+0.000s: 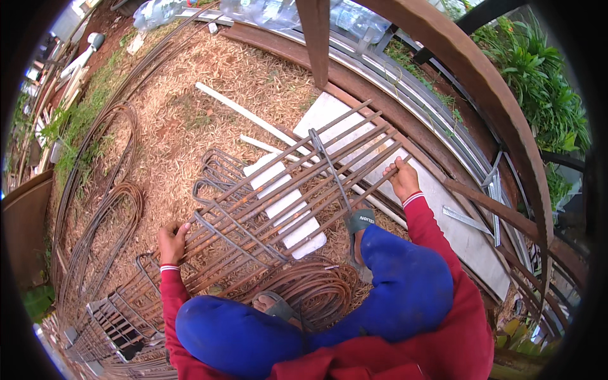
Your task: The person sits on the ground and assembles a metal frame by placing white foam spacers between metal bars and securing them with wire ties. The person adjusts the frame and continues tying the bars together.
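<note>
Gripping the tip of one rod [394, 171], the right hand [402, 181] has its fingers curled closed at the upper right end of the row, while the left hand [171, 242] is at the row's left edge, thumb out; I cannot tell whether its fingers close on anything. The rods [278, 192] lie side by side, slanting from lower left to upper right, in front of the person, with a far hoop [330, 166] and a near hoop [223, 235] across them. Under the row lie a white board [305, 229] and a white bar [237, 107], and bent bars [218, 166] sit just beyond. Close in, a wire coil [329, 285] crowds the space between the sandals [361, 220], partly covered by the blue trousers [405, 266]. A pale panel [462, 247] lies beside the right forearm, and a brown beam [500, 104] and post [315, 44] rise over the right side, blocking part of the view. Looped rebar [130, 120] lies to the left, bottles [259, 11] along the top, plants [538, 76] at upper right.
</note>
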The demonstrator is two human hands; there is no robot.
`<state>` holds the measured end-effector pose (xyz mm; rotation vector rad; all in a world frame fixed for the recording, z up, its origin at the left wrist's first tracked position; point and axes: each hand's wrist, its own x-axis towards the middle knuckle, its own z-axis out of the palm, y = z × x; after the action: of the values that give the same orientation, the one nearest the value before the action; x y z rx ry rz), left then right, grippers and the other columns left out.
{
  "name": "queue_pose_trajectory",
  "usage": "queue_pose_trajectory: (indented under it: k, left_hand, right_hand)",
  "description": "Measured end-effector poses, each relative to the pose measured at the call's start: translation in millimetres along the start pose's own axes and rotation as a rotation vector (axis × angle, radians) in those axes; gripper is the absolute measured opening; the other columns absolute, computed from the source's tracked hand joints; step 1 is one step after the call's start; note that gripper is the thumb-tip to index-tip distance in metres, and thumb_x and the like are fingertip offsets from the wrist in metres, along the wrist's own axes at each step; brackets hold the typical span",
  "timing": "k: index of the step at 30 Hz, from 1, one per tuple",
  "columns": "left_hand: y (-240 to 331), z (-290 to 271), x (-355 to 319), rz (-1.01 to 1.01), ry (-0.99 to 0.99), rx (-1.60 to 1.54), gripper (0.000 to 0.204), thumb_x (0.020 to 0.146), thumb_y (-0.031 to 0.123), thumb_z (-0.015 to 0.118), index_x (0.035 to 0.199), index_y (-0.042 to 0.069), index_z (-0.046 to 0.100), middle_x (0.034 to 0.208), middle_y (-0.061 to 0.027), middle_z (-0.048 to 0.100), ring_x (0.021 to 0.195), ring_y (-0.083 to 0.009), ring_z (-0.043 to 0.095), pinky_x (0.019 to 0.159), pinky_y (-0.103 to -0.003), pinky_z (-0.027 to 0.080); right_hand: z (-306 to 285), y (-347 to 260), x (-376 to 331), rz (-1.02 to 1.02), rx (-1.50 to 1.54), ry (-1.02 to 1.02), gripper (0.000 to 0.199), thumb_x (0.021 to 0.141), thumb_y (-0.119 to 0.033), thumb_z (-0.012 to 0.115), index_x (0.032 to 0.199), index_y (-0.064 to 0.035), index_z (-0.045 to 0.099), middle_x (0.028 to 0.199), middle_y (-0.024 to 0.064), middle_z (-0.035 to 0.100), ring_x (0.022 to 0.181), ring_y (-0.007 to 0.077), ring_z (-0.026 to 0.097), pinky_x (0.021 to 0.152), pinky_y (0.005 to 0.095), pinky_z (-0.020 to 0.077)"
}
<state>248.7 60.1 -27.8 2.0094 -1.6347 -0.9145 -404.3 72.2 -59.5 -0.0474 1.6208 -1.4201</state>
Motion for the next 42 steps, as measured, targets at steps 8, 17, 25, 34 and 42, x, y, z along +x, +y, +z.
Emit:
queue_pose_trajectory:
  k: [8, 17, 25, 34, 42]
  left_hand:
    - [30.8, -6.9, -28.3, 0.246, 0.398, 0.101, 0.021, 0.092, 0.019, 0.075, 0.087, 0.0, 0.067, 0.065, -0.0079, 0.062, 0.056, -0.0184, 0.053, 0.056, -0.036, 0.044]
    - [61.7, 6.0, -47.5, 0.015, 0.071, -0.139, 0.028, 0.085, 0.021, 0.082, 0.079, -0.002, 0.068, 0.061, -0.0056, 0.063, 0.055, -0.0126, 0.055, 0.053, -0.031, 0.044]
    - [42.1, 17.4, -37.9, -0.007, 0.049, -0.188, 0.023, 0.083, 0.016, 0.083, 0.083, 0.0, 0.067, 0.062, -0.0039, 0.061, 0.055, -0.0117, 0.053, 0.053, -0.031, 0.043]
    - [41.3, 7.5, -27.9, -0.016, -0.035, -0.142, 0.017, 0.088, 0.013, 0.078, 0.087, 0.0, 0.065, 0.065, -0.0011, 0.06, 0.06, -0.0079, 0.051, 0.055, -0.027, 0.042]
    - [55.6, -10.0, -11.6, 0.184, 0.111, -0.189, 0.014, 0.091, 0.012, 0.073, 0.096, 0.001, 0.069, 0.075, -0.0049, 0.066, 0.068, -0.0112, 0.059, 0.063, -0.029, 0.048]
  right_hand:
    - [64.1, -14.9, -65.4, -0.927, -1.1, -0.146, 0.037, 0.089, -0.026, 0.075, 0.104, 0.0052, 0.06, 0.089, 0.0216, 0.065, 0.084, 0.0386, 0.064, 0.076, 0.0459, 0.0493]
    - [137.3, 5.2, -119.7, -0.831, -1.528, -0.501, 0.019, 0.087, -0.013, 0.071, 0.088, 0.0036, 0.062, 0.084, 0.0269, 0.065, 0.085, 0.046, 0.064, 0.075, 0.0516, 0.0488]
    - [140.5, 21.6, -148.9, -0.652, -1.323, -0.694, 0.015, 0.087, -0.011, 0.069, 0.089, 0.003, 0.062, 0.082, 0.0265, 0.065, 0.081, 0.0434, 0.065, 0.073, 0.0505, 0.0495]
    - [140.3, 34.0, -151.8, -0.845, -1.282, -0.773, 0.021, 0.087, -0.012, 0.072, 0.092, 0.0011, 0.055, 0.08, 0.0218, 0.061, 0.08, 0.0421, 0.063, 0.071, 0.0499, 0.0488]
    - [132.7, 5.9, -189.7, -0.622, -1.751, -1.182, 0.035, 0.086, -0.033, 0.078, 0.084, -0.0005, 0.065, 0.077, 0.0197, 0.066, 0.077, 0.038, 0.066, 0.069, 0.0452, 0.0519]
